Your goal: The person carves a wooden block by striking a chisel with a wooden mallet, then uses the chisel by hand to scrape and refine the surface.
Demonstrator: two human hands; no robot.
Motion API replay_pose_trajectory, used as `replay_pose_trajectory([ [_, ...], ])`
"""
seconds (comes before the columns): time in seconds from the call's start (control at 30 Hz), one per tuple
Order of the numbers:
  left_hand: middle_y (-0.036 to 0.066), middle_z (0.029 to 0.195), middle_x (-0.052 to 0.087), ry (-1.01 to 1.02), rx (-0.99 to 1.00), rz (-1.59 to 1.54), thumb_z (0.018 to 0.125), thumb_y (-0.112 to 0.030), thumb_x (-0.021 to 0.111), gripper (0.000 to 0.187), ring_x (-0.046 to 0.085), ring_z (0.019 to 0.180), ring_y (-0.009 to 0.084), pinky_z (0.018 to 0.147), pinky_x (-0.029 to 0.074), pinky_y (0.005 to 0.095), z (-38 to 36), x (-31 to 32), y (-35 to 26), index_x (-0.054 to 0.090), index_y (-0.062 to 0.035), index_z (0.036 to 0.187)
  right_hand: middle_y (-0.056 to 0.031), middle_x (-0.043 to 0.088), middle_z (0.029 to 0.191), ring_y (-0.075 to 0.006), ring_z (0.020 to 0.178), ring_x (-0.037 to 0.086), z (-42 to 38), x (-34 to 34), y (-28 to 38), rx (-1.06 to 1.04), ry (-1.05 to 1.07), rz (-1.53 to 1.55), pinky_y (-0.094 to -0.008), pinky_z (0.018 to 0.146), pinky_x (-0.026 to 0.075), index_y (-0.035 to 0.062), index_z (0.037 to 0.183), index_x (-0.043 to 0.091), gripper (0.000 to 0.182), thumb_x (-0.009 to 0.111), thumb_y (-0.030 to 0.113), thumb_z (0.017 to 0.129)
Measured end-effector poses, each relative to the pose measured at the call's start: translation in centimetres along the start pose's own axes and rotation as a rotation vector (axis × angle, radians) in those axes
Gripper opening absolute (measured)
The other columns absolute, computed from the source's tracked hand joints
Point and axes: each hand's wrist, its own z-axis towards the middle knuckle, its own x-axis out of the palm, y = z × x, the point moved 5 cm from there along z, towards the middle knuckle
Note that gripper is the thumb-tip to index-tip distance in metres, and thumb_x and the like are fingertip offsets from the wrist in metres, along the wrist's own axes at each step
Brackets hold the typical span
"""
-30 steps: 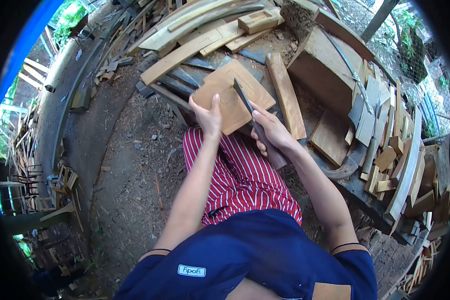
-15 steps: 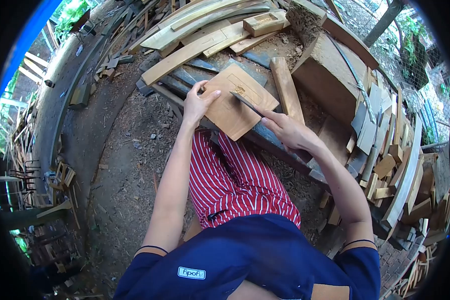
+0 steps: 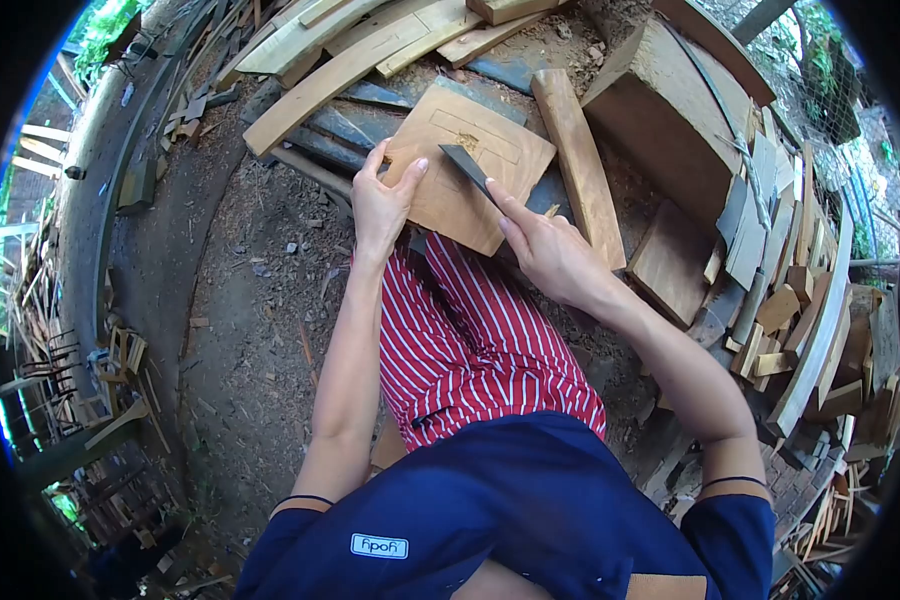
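A flat wooden board (image 3: 520,165) lies tilted above my knees, with pencil-lined rectangles and a small rough gouged patch on its face. My left hand (image 3: 382,205) grips the board's left edge, thumb on top and fingers around the side. In my right hand (image 3: 550,240) is a chisel (image 3: 467,172) with a flat dark blade, index finger stretched along it. The blade's end sits over the drawn lines just below the gouged patch. My palm hides the chisel's handle.
Beyond the board is a dark slatted bench (image 3: 365,125) with curved planks (image 3: 370,65) on it. A thick wooden beam (image 3: 582,165) rests right of the board, beside a large wooden block (image 3: 670,110). Offcuts (image 3: 778,308) pile up at the right.
The chisel's tip has shifted left and down on the board, off the gouged patch. The board has turned slightly, and the whole view has shifted a little. Both hands keep their holds.
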Motion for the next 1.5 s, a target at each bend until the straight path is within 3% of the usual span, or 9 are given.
replay_pose_trajectory([
  [0.1, 0.019, 0.108, 0.067, -0.168, 0.085, 0.086, 0.086, -0.014, 0.073, 0.051, 0.065, 0.097, 0.0226, 0.087, 0.051, 0.0355, -2.2, 0.8, 0.3, 0.053, 0.0072, 0.128, -0.0289, 0.065, 0.079, -0.0318, 0.055, 0.065, -0.2, 0.8, 0.1, 0.255, 0.165, 0.359, -0.0439, 0.063, 0.055, 0.0102, 0.15, 0.03, 0.049, 0.034, 0.025, 0.103],
  [0.17, 0.022, 0.118, 0.06, -0.386, 0.118, -0.099, 0.09, -0.013, 0.067, 0.054, 0.063, 0.105, 0.028, 0.091, 0.05, 0.0377, -4.8, 3.3, 1.3, 0.042, 0.0057, 0.134, -0.0096, 0.054, 0.062, -0.0162, 0.043, 0.055, 0.5, 3.2, -0.5, 0.223, 0.076, 0.665, -0.0324, 0.039, 0.048, 0.0129, 0.152, 0.027, 0.05, 0.034, 0.026, 0.105],
  [0.33, 0.019, 0.125, 0.052, -0.41, -0.14, -0.465, 0.096, -0.021, 0.061, 0.056, 0.058, 0.111, 0.0273, 0.091, 0.049, 0.034, -7.6, 5.0, 0.2, 0.028, 0.0002, 0.136, -0.0012, 0.047, 0.066, -0.0104, 0.041, 0.045, 0.2, 2.7, -0.5, 0.302, 0.168, 1.164, -0.0252, 0.037, 0.043, 0.0187, 0.153, 0.027, 0.05, 0.035, 0.031, 0.105],
  [0.4, 0.017, 0.124, 0.054, -0.329, -0.408, -0.58, 0.098, -0.031, 0.058, 0.048, 0.059, 0.107, 0.0214, 0.083, 0.052, 0.0298, -7.2, 3.8, 0.5, 0.038, 0.0005, 0.128, -0.0011, 0.046, 0.067, -0.01, 0.041, 0.046, -0.2, 1.2, -1.1, 0.29, 0.194, 1.043, -0.0243, 0.038, 0.044, 0.0201, 0.153, 0.027, 0.05, 0.035, 0.032, 0.105],
  [0.5, 0.012, 0.113, 0.062, -0.12, -0.346, -0.56, 0.094, -0.034, 0.064, 0.046, 0.064, 0.097, 0.0178, 0.082, 0.053, 0.0304, -3.3, 2.1, 2.2, 0.054, 0.0041, 0.118, -0.0012, 0.046, 0.067, -0.0108, 0.041, 0.047, -0.6, 0.0, -1.4, 0.238, 0.211, 0.874, -0.0251, 0.039, 0.045, 0.0201, 0.153, 0.029, 0.05, 0.036, 0.032, 0.105],
  [0.83, 0.013, 0.116, 0.063, 0.036, -0.131, -0.464, 0.09, -0.008, 0.067, 0.042, 0.063, 0.101, 0.0183, 0.088, 0.051, 0.0302, -1.9, 2.9, 1.6, 0.049, 0.0053, 0.125, -0.0085, 0.058, 0.071, -0.0126, 0.042, 0.053, 1.3, -1.7, -0.3, 0.164, 0.293, 0.289, -0.0283, 0.042, 0.05, 0.021, 0.151, 0.033, 0.047, 0.037, 0.028, 0.104],
  [1.07, 0.013, 0.115, 0.063, -0.164, -0.067, -0.594, 0.092, -0.008, 0.066, 0.039, 0.063, 0.099, 0.0167, 0.085, 0.052, 0.0289, -2.8, 5.4, 1.8, 0.048, 0.0043, 0.124, -0.0333, 0.064, 0.086, -0.0262, 0.046, 0.062, 1.5, 2.5, 0.1, 0.065, -0.051, 0.277, -0.041, 0.052, 0.055, 0.0086, 0.148, 0.034, 0.049, 0.036, 0.024, 0.102],
  [1.37, 0.016, 0.114, 0.061, -0.402, 0.042, -0.333, 0.093, -0.014, 0.065, 0.041, 0.063, 0.099, 0.022, 0.085, 0.051, 0.0308, -3.8, 6.8, 2.6, 0.047, 0.0057, 0.124, -0.0021, 0.046, 0.063, -0.0125, 0.039, 0.046, 0.5, 4.0, 0.8, 0.272, 0.089, 1.254, -0.0273, 0.034, 0.044, 0.0234, 0.153, 0.024, 0.049, 0.031, 0.03, 0.105],
  [1.5, 0.014, 0.122, 0.056, -0.285, -0.238, -0.673, 0.092, -0.025, 0.067, 0.052, 0.062, 0.103, 0.0226, 0.074, 0.058, 0.0355, -4.9, 5.4, 1.3, 0.042, -0.0008, 0.131, -0.0016, 0.046, 0.068, -0.0108, 0.043, 0.046, -1.1, 1.2, -0.6, 0.305, 0.136, 1.056, -0.0255, 0.037, 0.044, 0.0266, 0.154, 0.024, 0.05, 0.034, 0.033, 0.105],
])
